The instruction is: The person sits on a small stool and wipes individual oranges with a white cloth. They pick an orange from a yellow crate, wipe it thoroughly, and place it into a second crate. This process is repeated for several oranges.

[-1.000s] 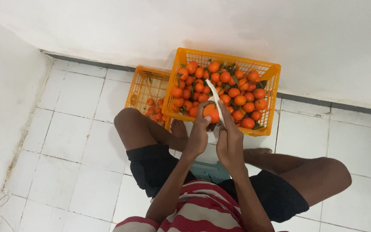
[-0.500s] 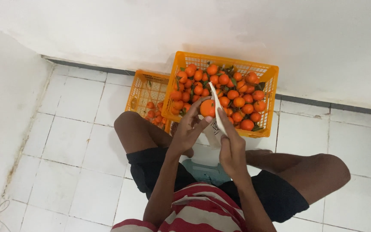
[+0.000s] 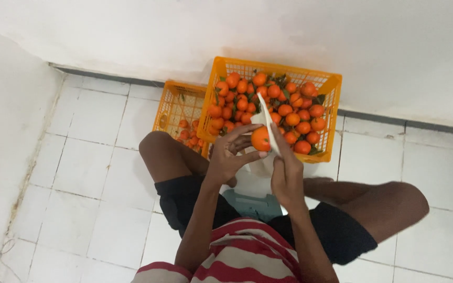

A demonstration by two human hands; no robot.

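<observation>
I sit on a white tiled floor with my legs apart. My left hand (image 3: pixel 229 157) holds a small orange fruit (image 3: pixel 260 139) in its fingertips. My right hand (image 3: pixel 287 173) grips a thin white sheet (image 3: pixel 266 121) that stands on edge right beside the fruit. Both hands are raised in front of a large orange plastic crate (image 3: pixel 331 105) filled with many small orange fruits and some green leaves.
A second, smaller orange crate (image 3: pixel 171 107) with a few fruits at its bottom stands left of the full one, by my left knee. A white and teal object (image 3: pixel 255 196) lies on the floor between my legs. White walls close the space behind and to the left.
My left hand has lifted the fruit up from between my hands and opened its fingers around it. The right hand with the white sheet stays next to it.
</observation>
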